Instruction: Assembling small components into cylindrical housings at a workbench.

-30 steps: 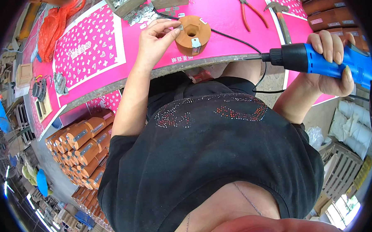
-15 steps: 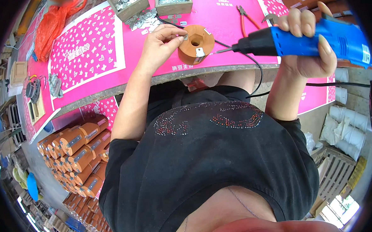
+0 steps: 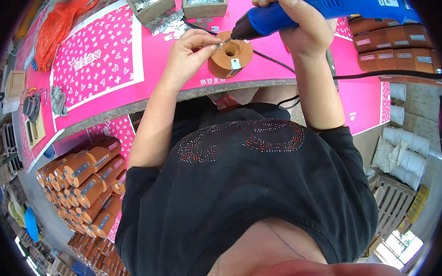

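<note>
A round orange-brown wooden block (image 3: 239, 58) with a hole in its middle lies near the table's front edge. A small metal plate (image 3: 235, 64) sits on its near side. My left hand (image 3: 190, 55) is closed at the block's left rim, thumb and finger pinching another small metal tab (image 3: 219, 46). My right hand (image 3: 309, 29) wraps around a blue electric screwdriver (image 3: 331, 2) with a black nose. The tool slants down to the left, its bit meeting the block's top beside my left fingertips. Whether a screw is on the bit cannot be made out.
Loose metal plates (image 3: 169, 26) lie behind the block, beside a wooden box of plates (image 3: 149, 10) and a wooden box of screws (image 3: 204, 9). A black cord (image 3: 274, 60) crosses the pink table (image 3: 179, 93). Stacked brown blocks (image 3: 394, 46) stand right; more stacks (image 3: 84, 178) stand lower left.
My right hand has brought the screwdriver left and forward, from beside the block to its top near my left fingertips. My left hand keeps its pinch at the rim.
</note>
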A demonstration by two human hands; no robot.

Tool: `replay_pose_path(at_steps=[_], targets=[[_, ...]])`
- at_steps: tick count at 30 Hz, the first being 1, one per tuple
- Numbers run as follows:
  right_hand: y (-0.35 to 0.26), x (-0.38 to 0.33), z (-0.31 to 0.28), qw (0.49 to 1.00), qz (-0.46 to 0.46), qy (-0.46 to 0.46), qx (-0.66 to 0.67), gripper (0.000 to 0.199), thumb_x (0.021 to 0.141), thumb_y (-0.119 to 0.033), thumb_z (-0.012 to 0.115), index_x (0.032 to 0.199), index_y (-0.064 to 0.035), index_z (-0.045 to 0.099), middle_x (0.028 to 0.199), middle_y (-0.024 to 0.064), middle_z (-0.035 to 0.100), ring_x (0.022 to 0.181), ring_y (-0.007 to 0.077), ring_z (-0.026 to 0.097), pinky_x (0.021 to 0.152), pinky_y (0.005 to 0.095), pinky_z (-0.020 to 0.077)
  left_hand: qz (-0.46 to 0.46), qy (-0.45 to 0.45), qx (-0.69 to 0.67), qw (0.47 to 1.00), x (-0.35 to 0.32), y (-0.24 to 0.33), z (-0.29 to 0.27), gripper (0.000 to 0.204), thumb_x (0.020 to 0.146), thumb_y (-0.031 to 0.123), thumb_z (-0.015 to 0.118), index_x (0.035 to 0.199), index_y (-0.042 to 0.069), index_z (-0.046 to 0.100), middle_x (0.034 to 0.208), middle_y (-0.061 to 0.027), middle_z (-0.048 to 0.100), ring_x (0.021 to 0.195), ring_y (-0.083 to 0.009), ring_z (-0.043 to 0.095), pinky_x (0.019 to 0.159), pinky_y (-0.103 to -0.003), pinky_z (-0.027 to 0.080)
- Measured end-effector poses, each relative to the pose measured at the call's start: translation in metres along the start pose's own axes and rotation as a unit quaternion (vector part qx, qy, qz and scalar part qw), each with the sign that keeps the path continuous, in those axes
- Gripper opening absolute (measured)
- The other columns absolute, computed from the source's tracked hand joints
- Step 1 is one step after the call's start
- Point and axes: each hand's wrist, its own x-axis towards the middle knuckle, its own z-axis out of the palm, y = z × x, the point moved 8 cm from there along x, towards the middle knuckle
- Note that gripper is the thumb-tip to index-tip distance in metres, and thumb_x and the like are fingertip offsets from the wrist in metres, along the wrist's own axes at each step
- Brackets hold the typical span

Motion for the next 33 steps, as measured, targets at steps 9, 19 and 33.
replay_pose_path(at_steps=[9, 19, 33], targets=[[0.006, 0.004, 0.008, 1.0, 0.007, -0.017, 0.004, 0.06, 0.066, 0.001, 0.06, 0.119, -0.0007, 0.032, 0.07, 0.0114, 0.054, 0.065, 0.0209, 0.056, 0.064, 0.0323, 0.0466, -0.003, 0.011, -0.009, 1.0, -0.001, -0.002, 0.0, 0.013, 0.076, 0.002, 0.059, 0.086, 0.004, 0.066, 0.089, -0.0028, 0.056, 0.08, -0.0113, 0.056, 0.071, -0.022, 0.045], [0.01, 0.003, 0.011, 0.999, 0.025, -0.023, -0.041, 0.058, 0.067, 0.004, 0.059, 0.118, 0.0009, 0.032, 0.07, 0.0106, 0.054, 0.067, 0.0202, 0.056, 0.065, 0.0315, 0.0461, -0.011, 0.011, -0.002, 1.0, -0.001, -0.002, -0.001, 0.013, 0.075, 0.002, 0.06, 0.086, 0.004, 0.066, 0.089, -0.0026, 0.055, 0.081, -0.0113, 0.056, 0.072, -0.023, 0.046], [0.012, 0.008, 0.03, 0.99, 0.046, -0.081, -0.104, 0.054, 0.066, 0.003, 0.063, 0.113, 0.0003, 0.036, 0.073, 0.0071, 0.056, 0.063, 0.0121, 0.053, 0.058, 0.0238, 0.0431, -0.013, 0.06, -0.011, 0.998, -0.007, -0.01, 0.002, 0.014, 0.075, 0.007, 0.059, 0.087, 0.007, 0.065, 0.096, -0.0043, 0.057, 0.088, -0.0152, 0.055, 0.074, -0.027, 0.044]])
